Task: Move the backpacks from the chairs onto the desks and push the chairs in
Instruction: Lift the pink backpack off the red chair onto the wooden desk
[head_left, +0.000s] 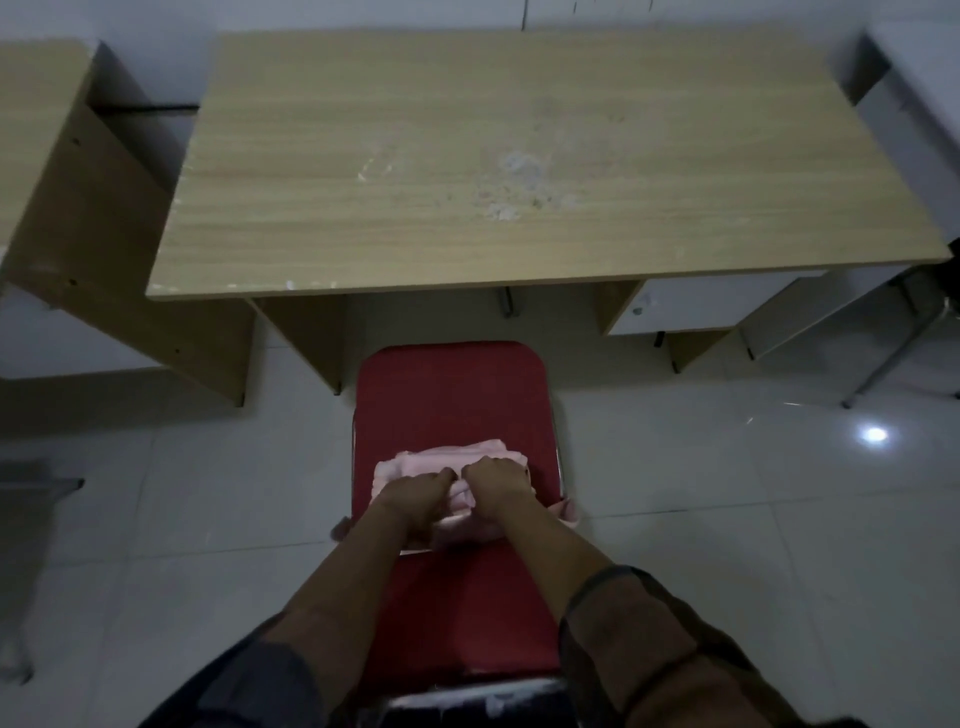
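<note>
Head view looks down on a red chair (452, 395) standing just in front of a wooden desk (467, 156). On the seat, toward its near half, lies a pink backpack (410, 462), soft and bunched, with a bit of its fabric hanging over the right edge of the seat. Both hands are down on it, side by side and almost touching. The left hand (415, 493) has its fingers curled into the pink fabric, gripping it at the top. The right hand (496, 480) does the same just beside it, fingers bent round a fold of the backpack. Both forearms reach forward over the chair's back rail, and dark sleeves cover the upper arms.

The chair's front edge sits just short of the desk's near edge, so the seat is not tucked under. The desk top carries pale smudges and scuffs near its middle. A second wooden desk (47, 156) stands to the left, and white furniture (919, 78) shows at the right edge. The floor is pale tile (727, 493) with a bright light reflection on the right.
</note>
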